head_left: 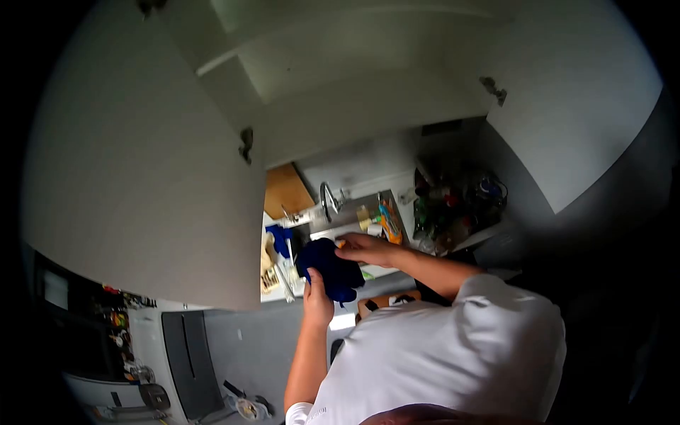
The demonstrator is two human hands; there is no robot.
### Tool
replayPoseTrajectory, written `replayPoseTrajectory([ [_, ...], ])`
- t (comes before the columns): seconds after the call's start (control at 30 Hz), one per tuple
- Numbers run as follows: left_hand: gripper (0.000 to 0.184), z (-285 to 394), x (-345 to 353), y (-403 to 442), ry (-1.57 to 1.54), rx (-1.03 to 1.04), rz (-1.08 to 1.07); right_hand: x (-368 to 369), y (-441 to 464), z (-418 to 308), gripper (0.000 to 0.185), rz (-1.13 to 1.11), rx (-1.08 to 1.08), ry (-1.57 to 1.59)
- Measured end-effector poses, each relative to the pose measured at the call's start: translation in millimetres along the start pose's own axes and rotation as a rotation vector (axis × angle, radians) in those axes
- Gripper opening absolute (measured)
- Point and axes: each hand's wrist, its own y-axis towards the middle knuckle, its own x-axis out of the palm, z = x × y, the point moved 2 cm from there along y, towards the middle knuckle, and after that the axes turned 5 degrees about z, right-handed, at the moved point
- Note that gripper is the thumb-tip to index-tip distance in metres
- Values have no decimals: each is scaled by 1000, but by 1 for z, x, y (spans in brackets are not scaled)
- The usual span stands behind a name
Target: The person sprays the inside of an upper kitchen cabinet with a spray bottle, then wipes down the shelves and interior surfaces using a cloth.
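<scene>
A dark blue cloth is held bunched up in front of the sink, between both of my hands. My left hand grips its near left edge, thumb on top and the other fingers hidden beneath. My right hand pinches the upper right part of the cloth. A small orange spot shows at the right fingertips; what it is I cannot make out. Behind the cloth is the sink with a chrome faucet. Another blue cloth lies on the counter to the left.
Overhead, a wall cabinet has its left door and right door swung outward. A wooden cutting board leans at the back left. An orange package stands by the sink. Several bottles crowd the dim right corner.
</scene>
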Motion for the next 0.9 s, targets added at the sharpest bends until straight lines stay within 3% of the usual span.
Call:
replayPoseTrajectory([
  [0.07, 67, 20, 41, 9, 207, 36, -21, -30, -25, -28, 48, -30, -100, -131],
  [0.1, 67, 29, 56, 17, 391, 93, -37, -46, -29, -33, 39, 0, -145, -289],
  [0.13, 68, 27, 65, 28, 363, 45, -64, -61, -30, -30, 39, 0, -164, -291],
  [0.2, 76, 45, 92, 37, 515, 81, -99, -90, -32, -26, 26, 228, -302, -147],
  [0.23, 76, 50, 100, 45, 533, 127, -142, -95, -41, -39, 23, 278, -265, 54],
  [0.37, 72, 85, 136, 49, 555, 94, -96, -121, -52, -49, 22, 613, -323, 373],
  [0.43, 68, 68, 123, 72, 286, 71, -111, -135, -49, -50, 17, 735, -339, 673],
  [0.5, 59, 76, 129, 75, 169, 96, -165, -139, -50, -63, 16, 684, -475, 779],
  [0.57, 46, 89, 134, 76, 267, 134, -214, -137, -55, -66, 21, 686, -441, 705],
  [0.67, 38, 108, 149, 71, 358, 251, -251, -116, -62, -92, 46, 486, -325, 493],
  [0.77, 40, 122, 151, 76, 410, 294, -295, -104, -74, -117, 54, 39, -226, 480],
  [0.83, 44, 129, 147, 81, 353, 206, -247, -102, -73, -125, 50, 104, -263, 452],
  [0.9, 48, 139, 143, 83, 47, 104, -348, -113, -74, -128, 41, 362, -454, 323],
])
